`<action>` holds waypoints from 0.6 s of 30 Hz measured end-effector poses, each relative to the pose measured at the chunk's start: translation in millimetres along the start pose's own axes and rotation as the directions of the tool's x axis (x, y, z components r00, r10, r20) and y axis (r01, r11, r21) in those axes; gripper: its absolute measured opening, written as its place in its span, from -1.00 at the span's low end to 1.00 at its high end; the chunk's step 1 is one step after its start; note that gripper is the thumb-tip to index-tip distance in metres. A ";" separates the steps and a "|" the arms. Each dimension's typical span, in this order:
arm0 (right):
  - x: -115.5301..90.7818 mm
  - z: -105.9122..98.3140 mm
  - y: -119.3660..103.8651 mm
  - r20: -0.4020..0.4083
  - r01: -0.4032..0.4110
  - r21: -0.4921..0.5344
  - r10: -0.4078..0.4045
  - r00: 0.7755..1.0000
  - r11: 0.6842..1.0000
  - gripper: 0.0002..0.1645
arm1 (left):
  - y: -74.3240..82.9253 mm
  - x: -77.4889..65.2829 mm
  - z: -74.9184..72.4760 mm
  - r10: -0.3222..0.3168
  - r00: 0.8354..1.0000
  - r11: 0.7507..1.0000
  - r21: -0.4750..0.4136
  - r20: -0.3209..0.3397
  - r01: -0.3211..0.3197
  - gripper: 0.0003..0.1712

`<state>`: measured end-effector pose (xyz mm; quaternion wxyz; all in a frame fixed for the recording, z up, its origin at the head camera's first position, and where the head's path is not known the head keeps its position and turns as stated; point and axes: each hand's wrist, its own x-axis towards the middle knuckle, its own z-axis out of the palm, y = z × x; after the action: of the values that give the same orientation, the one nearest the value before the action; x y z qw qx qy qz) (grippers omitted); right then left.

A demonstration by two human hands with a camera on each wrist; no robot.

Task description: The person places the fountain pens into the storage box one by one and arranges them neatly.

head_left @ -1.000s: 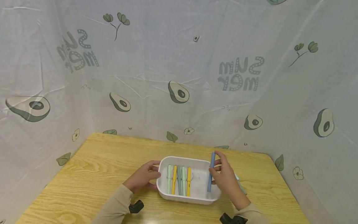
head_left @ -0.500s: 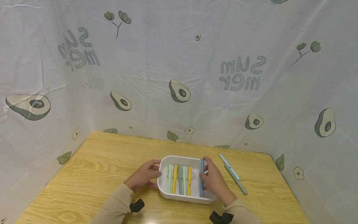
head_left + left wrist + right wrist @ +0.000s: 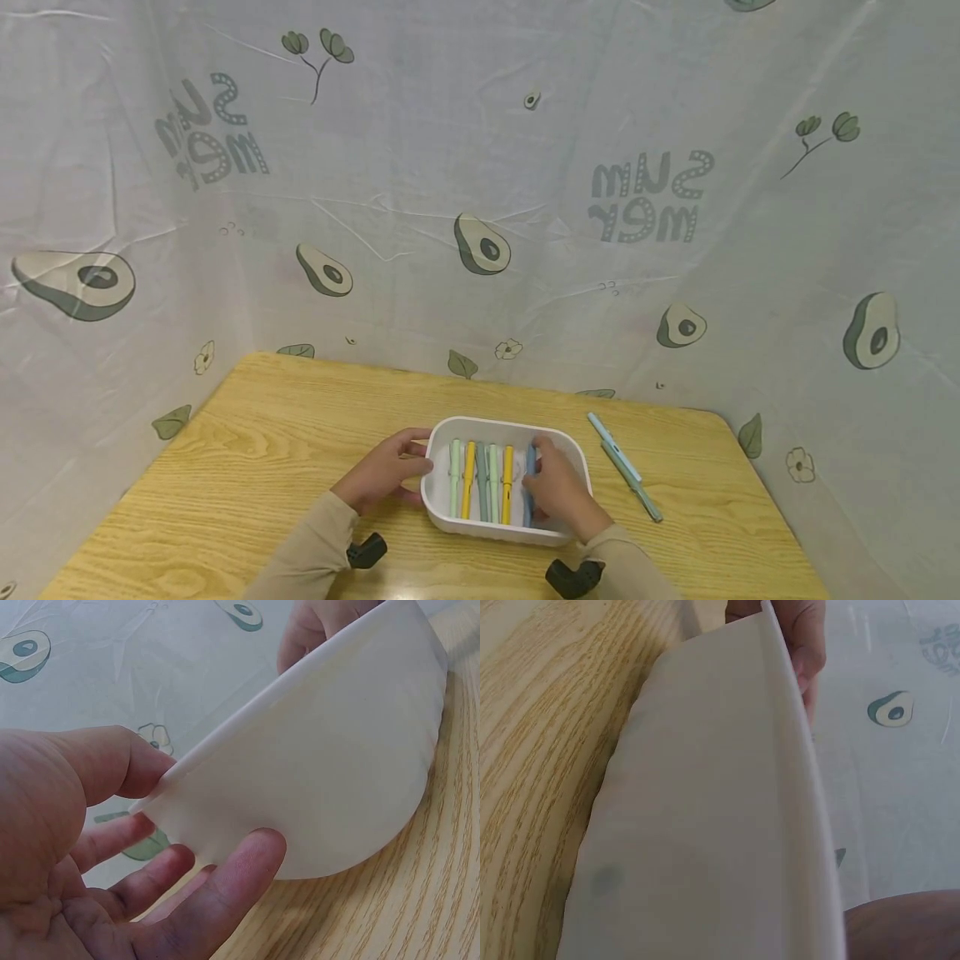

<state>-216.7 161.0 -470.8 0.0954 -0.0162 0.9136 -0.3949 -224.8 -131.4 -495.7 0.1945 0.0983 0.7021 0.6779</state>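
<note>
A white plastic tray (image 3: pixel 495 531) stands on the wooden table, with a row of green and yellow pens lying lengthwise inside it. Among them are a yellow pen (image 3: pixel 507 487) and a grey-green pen (image 3: pixel 482 483). My left hand (image 3: pixel 382 473) holds the tray's left end, thumb at the rim and fingers against the outer wall, as the left wrist view shows. Reaching into the right part of the tray, my right hand (image 3: pixel 561 490) pinches a blue pen (image 3: pixel 531 460) beside the yellow one. The tray wall (image 3: pixel 690 795) hides that grip in the right wrist view.
Right of the tray, a light blue pen (image 3: pixel 615 446) and a dark green pen (image 3: pixel 632 482) lie slanted on the table (image 3: pixel 300 425). A patterned curtain (image 3: pixel 390 167) rises behind the table and along both sides.
My right hand has moved left and down with the blue pen, from over the tray's right end to inside the tray near the yellow pen. The left hand has stayed put.
</note>
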 end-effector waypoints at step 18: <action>4.3 4.3 5.7 0.031 0.005 -0.120 -0.001 1.000 0.993 -0.26 | 1.4 -0.6 1.4 -0.002 1.000 1.000 0.009 -0.012 0.002 -0.35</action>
<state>-219.8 161.3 -478.5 0.1078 -0.0295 0.9341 -0.3391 -223.8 -130.3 -494.2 0.1906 0.0947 0.7064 0.6750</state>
